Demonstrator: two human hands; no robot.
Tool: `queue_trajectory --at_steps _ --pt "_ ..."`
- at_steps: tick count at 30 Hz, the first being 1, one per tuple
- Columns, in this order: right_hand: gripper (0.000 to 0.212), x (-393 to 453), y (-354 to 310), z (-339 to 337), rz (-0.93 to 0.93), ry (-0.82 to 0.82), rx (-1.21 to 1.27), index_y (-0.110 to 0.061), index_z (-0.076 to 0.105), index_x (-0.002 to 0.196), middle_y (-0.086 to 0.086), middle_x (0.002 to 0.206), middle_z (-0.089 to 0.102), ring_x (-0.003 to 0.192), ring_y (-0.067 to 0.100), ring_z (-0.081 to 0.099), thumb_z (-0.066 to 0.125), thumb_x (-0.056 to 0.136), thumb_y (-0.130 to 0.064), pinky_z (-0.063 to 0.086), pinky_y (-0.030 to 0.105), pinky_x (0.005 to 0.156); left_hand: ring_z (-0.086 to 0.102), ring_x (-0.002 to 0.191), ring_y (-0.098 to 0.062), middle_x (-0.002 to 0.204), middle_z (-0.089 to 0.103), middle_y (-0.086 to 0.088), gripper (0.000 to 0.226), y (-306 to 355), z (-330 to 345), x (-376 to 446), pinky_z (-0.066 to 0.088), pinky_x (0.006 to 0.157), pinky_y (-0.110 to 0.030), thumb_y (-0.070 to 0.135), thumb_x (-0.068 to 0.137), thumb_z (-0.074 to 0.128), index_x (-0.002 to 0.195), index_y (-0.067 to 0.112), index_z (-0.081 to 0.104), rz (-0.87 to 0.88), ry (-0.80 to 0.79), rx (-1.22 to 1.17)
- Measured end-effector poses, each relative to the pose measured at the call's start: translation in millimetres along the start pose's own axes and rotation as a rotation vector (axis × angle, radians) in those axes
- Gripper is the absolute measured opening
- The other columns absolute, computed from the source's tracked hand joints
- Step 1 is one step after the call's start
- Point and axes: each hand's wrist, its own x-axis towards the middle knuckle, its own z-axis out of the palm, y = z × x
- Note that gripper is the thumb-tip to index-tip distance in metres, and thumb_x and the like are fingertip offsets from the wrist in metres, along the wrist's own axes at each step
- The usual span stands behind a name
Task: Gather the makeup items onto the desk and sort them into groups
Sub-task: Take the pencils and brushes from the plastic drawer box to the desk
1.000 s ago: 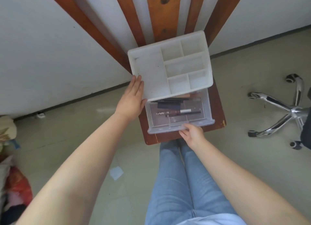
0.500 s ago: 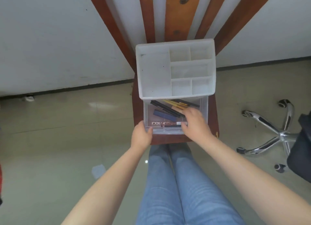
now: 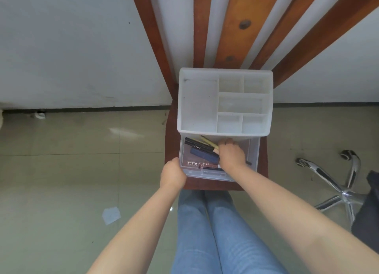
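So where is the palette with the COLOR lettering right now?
In the head view, the palette lies flat at the front of the open clear drawer, between the left hand gripping the drawer's corner and the right hand reaching inside.

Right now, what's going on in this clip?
A person stands over a wooden chair that holds a white plastic organizer with its clear drawer pulled open. The left hand grips the drawer's front left corner, while the right hand reaches into the drawer among the makeup items, including a dark blue stick, black pencils and a palette. Whether it has hold of anything is hidden. The organizer's top compartments look empty; nothing is on a desk yet.
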Motion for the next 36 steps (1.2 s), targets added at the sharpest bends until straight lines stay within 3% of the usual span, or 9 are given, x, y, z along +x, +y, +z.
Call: queue_trajectory --at_steps 6,9,12,15,18,24,30,34,36 --pt "0.028 -5 3 -4 -0.056 0.005 -0.078 -0.005 0.051 0.113 0.015 0.112 0.055 0.101 0.031 0.055 0.052 0.086 -0.009 0.043 0.034 0.075 0.054 0.105 -0.036 0.115 0.056 -0.019 0.024 2 -6 1 0.045 0.083 -0.039 0.003 0.086 0.039 0.107 0.000 0.051 0.016 -0.063 0.182" --pt "0.028 -17 10 -9 -0.099 -0.018 -0.016 -0.006 0.046 0.115 0.015 0.113 0.055 0.097 0.030 0.056 0.051 0.088 -0.011 0.038 0.031 0.066 0.049 0.108 -0.034 0.118 0.050 -0.016 0.028 4 -9 -4 0.043 0.084 -0.039 0.004 0.087 0.040 0.114 0.003 0.047 0.029 0.036 0.272" --pt "0.024 -34 19 -20 -0.124 -0.015 0.007 -0.008 0.045 0.111 0.012 0.107 0.060 0.090 0.029 0.058 0.049 0.088 -0.011 0.036 0.030 0.061 0.047 0.106 -0.035 0.115 0.051 -0.017 0.042 6 -11 -8 0.041 0.082 -0.040 0.001 0.082 0.045 0.124 0.002 0.045 0.313 0.216 0.419" --pt "0.010 -57 37 -24 -0.093 0.029 0.059 -0.014 0.044 0.096 0.010 0.097 0.062 0.073 0.029 0.052 0.047 0.087 -0.015 0.030 0.028 0.053 0.057 0.093 -0.038 0.101 0.059 -0.022 0.044 15 -4 -1 0.048 0.071 -0.037 -0.007 0.067 0.059 0.112 -0.006 0.056 0.661 0.215 0.523" --pt "0.013 -78 59 -13 -0.020 0.024 0.130 -0.017 0.035 0.083 0.010 0.090 0.062 0.077 0.031 0.057 0.047 0.088 -0.020 0.029 0.029 0.054 0.040 0.119 -0.030 0.127 0.044 -0.014 0.045 31 8 14 0.037 0.093 -0.037 0.004 0.082 0.048 0.127 0.003 0.039 0.664 0.056 0.717" --pt "0.037 -97 79 28 0.277 0.049 0.615 -0.024 0.030 0.059 0.009 0.074 0.055 0.080 0.033 0.058 0.053 0.088 -0.023 0.025 0.029 0.056 0.027 0.130 -0.030 0.137 0.035 -0.012 0.059 45 21 40 0.024 0.107 -0.043 0.035 0.084 0.055 0.131 0.008 0.032 0.644 -0.047 0.947" --pt "0.012 -95 73 50 0.501 0.033 0.993 -0.013 0.049 0.077 0.004 0.074 0.052 0.073 0.026 0.056 0.054 0.087 -0.019 0.041 0.029 0.062 0.022 0.134 -0.029 0.143 0.027 -0.011 0.075 50 21 46 0.022 0.109 -0.042 0.039 0.081 0.060 0.139 0.010 0.021 0.716 -0.066 1.037" --pt "0.013 -88 61 48 0.557 0.040 1.322 -0.017 0.050 0.075 0.001 0.065 0.052 0.047 0.004 0.052 0.055 0.087 -0.013 0.036 0.008 0.038 0.023 0.133 -0.029 0.143 0.027 -0.010 0.073 53 22 44 0.024 0.109 -0.041 0.038 0.083 0.058 0.140 0.011 0.020 0.734 -0.074 1.053" --pt "0.019 -86 58 47 0.580 0.062 1.430 -0.018 0.048 0.071 0.002 0.065 0.052 0.045 0.003 0.050 0.054 0.088 -0.011 0.033 0.008 0.034 0.025 0.132 -0.029 0.142 0.028 -0.011 0.071 54 24 44 0.026 0.107 -0.040 0.036 0.084 0.058 0.139 0.011 0.021 0.738 -0.075 1.043"
